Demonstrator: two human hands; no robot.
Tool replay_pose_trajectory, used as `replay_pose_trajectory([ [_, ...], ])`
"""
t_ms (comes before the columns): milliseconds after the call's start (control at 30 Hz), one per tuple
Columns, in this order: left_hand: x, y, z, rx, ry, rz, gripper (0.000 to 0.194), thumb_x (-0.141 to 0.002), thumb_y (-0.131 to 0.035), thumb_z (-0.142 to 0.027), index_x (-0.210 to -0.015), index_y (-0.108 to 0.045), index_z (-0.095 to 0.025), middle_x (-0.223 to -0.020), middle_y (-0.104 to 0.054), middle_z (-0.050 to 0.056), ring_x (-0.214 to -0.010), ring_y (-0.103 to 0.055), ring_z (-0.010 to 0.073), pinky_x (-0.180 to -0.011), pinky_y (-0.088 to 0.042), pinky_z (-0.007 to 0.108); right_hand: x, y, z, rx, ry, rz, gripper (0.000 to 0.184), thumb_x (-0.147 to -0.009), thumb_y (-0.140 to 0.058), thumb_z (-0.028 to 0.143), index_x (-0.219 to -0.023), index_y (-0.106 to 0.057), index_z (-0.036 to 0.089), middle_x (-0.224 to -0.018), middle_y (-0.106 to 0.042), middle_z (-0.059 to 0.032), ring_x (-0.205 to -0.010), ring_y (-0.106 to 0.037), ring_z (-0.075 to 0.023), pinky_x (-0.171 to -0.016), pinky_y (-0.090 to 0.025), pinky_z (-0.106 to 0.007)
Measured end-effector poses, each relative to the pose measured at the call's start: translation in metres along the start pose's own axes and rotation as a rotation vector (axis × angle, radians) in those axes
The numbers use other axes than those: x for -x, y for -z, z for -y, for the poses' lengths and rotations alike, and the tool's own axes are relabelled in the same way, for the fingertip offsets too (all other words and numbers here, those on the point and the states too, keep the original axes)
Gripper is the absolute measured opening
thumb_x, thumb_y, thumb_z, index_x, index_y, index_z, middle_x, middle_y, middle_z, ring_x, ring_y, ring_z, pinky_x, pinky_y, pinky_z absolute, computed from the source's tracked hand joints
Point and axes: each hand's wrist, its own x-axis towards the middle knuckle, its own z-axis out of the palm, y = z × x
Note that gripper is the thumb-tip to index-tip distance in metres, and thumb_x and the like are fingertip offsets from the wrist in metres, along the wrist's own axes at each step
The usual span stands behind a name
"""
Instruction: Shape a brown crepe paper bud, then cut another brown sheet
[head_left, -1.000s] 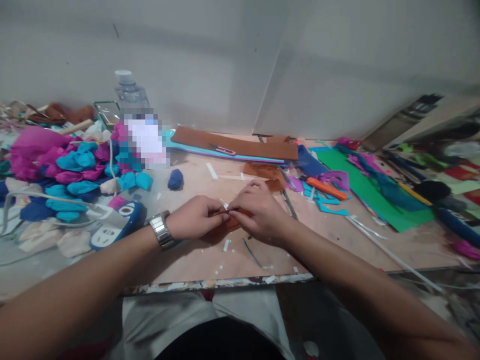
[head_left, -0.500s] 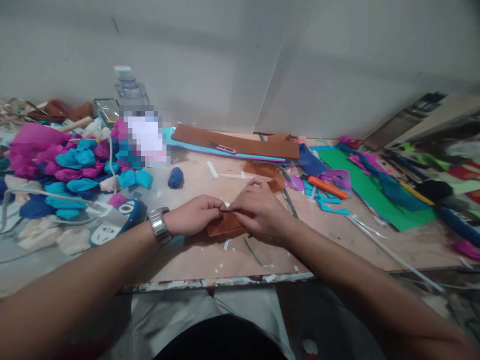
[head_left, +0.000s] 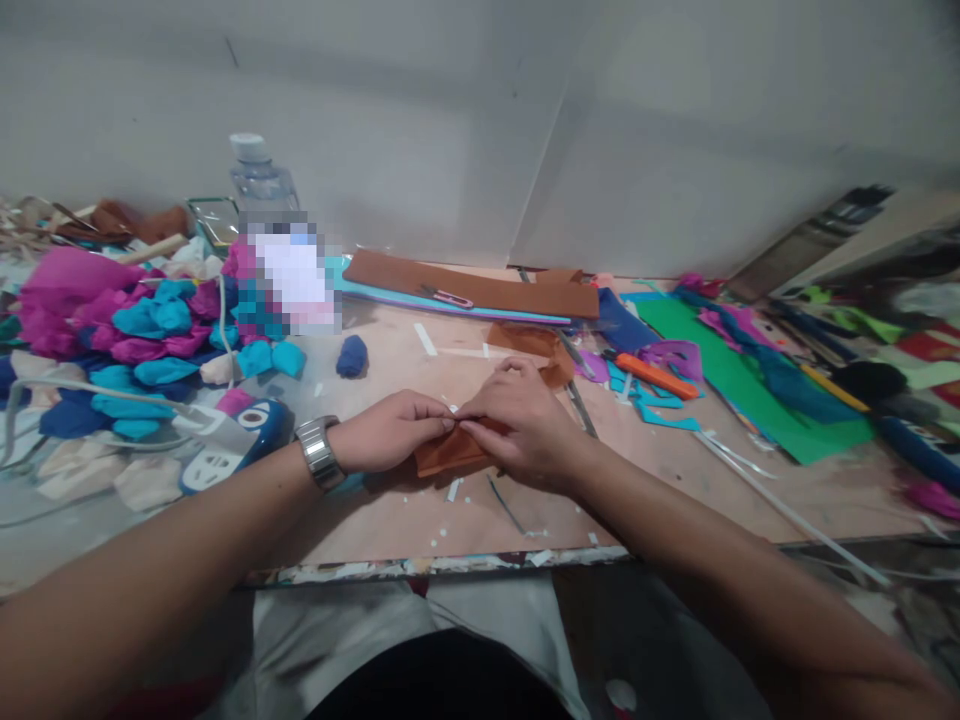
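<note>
A piece of brown crepe-like paper (head_left: 454,456) is held just above the table, partly covered by my fingers. My left hand (head_left: 394,430), with a metal watch (head_left: 319,452) at the wrist, pinches its upper edge between thumb and forefinger. From the other side my right hand (head_left: 529,425) grips the same edge, its thumb below and fingers curled over. The two sets of fingertips meet at the middle of the fold. Another brown piece (head_left: 551,358) lies just behind my right hand. A small dark blue bundle (head_left: 351,356) rests beyond my left hand.
Pink, teal and blue bundles (head_left: 150,320) are heaped at left beside a power strip (head_left: 236,445) and a bottle (head_left: 259,175). Behind lies a long brown strip (head_left: 480,285) with a small pink-handled cutter (head_left: 450,298). To the right are an orange cutter (head_left: 652,375) and green sheet (head_left: 750,370).
My left fingertips have shifted slightly right and closed against my right fingertips along the brown paper's edge. The rest looks the same.
</note>
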Motion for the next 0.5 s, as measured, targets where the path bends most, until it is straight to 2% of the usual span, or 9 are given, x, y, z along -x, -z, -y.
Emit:
replay_pose_trajectory([
  [167, -0.0004, -0.0019, -0.0004, 0.107, 0.04, 0.017, 0.033, -0.096, -0.057, -0.042, -0.091, -0.073, -0.013, -0.079, -0.065, 0.003, -0.073, -0.054, 0.0151, -0.07, -0.045, 0.027, 0.0001, 0.0003, 0.0008, 0.007, 0.037, -0.012, 0.012, -0.101, -0.064, 0.021, -0.103, -0.076, 0.023, -0.09, -0.078, -0.002, -0.087, -0.068, -0.0193, -0.103, -0.037, -0.046],
  [367, 0.0008, -0.0034, -0.0064, 0.196, 0.12, -0.022, 0.024, -0.086, -0.062, -0.036, -0.086, -0.072, -0.014, -0.08, -0.066, 0.004, -0.072, -0.056, 0.016, -0.07, -0.046, 0.028, 0.0005, 0.0015, 0.0012, -0.001, 0.063, -0.001, 0.017, -0.101, -0.061, 0.019, -0.106, -0.076, 0.023, -0.092, -0.078, -0.0029, -0.089, -0.069, -0.0194, -0.104, -0.037, -0.046],
  [500, 0.0018, -0.0032, -0.0077, 0.132, 0.093, -0.029, 0.035, -0.091, -0.061, -0.045, -0.078, -0.069, -0.014, -0.072, -0.059, 0.001, -0.067, -0.048, 0.0137, -0.066, -0.041, 0.027, 0.0003, 0.0022, 0.0014, 0.007, 0.069, 0.007, 0.017, -0.101, -0.06, 0.019, -0.105, -0.076, 0.022, -0.093, -0.078, -0.0033, -0.09, -0.068, -0.0194, -0.104, -0.037, -0.046],
])
